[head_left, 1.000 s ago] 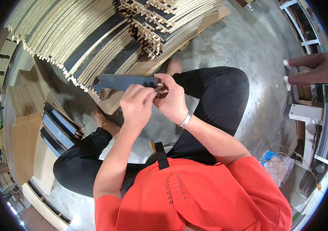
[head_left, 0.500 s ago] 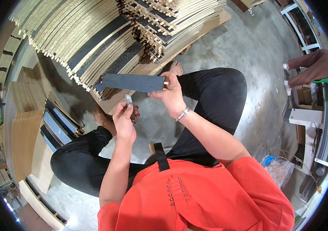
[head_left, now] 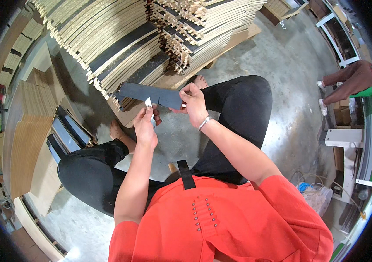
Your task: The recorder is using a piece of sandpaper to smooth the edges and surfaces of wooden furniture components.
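Observation:
My left hand [head_left: 146,126] is closed around a utility knife [head_left: 148,102], whose pale pointed blade sticks up past the fingers. The blade tip is close to the lower edge of a dark grey panel [head_left: 144,93]; I cannot tell whether they touch. With thumb and fingers my right hand [head_left: 194,106] grips the panel's right end, where a small wooden dowel pokes out. The panel lies across in front of me, its far left end by the front of a stack of boards [head_left: 120,48].
Tall stacks of dowelled boards on a wooden pallet [head_left: 251,31] stand ahead. Curved brown panels [head_left: 31,148] and dark strips [head_left: 70,124] lean at left. A person's legs [head_left: 347,81] and a white metal frame [head_left: 345,137] are at right. My knees flank the work.
The knife has turned so its blade shows brighter and has moved slightly up to the panel. The panel has tilted, its right end lower, and my right fingers have shifted their hold.

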### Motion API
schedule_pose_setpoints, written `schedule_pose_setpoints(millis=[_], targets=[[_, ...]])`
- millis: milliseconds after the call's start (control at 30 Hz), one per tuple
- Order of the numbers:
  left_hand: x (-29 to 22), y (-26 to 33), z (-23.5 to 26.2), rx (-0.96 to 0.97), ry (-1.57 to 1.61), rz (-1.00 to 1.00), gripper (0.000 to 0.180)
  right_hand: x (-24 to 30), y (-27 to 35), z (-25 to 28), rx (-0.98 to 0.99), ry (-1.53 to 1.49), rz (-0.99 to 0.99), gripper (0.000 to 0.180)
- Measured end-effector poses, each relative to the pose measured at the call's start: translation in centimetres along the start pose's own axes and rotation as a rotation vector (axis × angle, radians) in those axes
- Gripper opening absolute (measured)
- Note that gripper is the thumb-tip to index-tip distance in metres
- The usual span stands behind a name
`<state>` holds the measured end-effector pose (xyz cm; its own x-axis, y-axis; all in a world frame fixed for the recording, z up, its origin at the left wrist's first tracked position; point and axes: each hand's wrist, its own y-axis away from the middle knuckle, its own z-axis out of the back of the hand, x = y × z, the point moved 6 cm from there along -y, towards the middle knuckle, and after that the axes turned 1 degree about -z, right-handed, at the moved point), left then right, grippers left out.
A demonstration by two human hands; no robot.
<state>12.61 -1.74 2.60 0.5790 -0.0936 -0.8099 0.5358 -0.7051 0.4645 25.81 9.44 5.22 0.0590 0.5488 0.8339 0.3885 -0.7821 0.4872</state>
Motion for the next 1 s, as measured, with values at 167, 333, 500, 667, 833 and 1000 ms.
schedule_pose_setpoints(millis=[167,333,500,667,833,1000], targets=[[0.3,-0.1,-0.1,-0.017,-0.036,-0.003,0.017,-1.1,0.4,0.4,0.030,-0.130,-0.045,0.009],[0.3,0.2,-0.1,-0.022,-0.021,-0.023,0.018,-2.5,1.2,1.3,0.027,-0.181,-0.119,0.021],[1.2,0.2,1.0,-0.018,-0.046,0.011,0.019,-3.2,2.4,0.9,0.046,-0.120,-0.151,0.028],[2.1,-0.1,1.8,-0.025,-0.049,0.051,0.019,-4.6,3.6,1.0,0.011,-0.212,-0.216,0.033],[3.3,0.4,2.2,-0.062,-0.051,0.120,0.019,-5.1,3.8,1.2,0.011,-0.235,-0.277,0.029],[3.7,0.3,3.1,0.023,0.016,0.111,0.017,-5.5,3.5,0.9,-0.013,-0.252,-0.314,0.023]])
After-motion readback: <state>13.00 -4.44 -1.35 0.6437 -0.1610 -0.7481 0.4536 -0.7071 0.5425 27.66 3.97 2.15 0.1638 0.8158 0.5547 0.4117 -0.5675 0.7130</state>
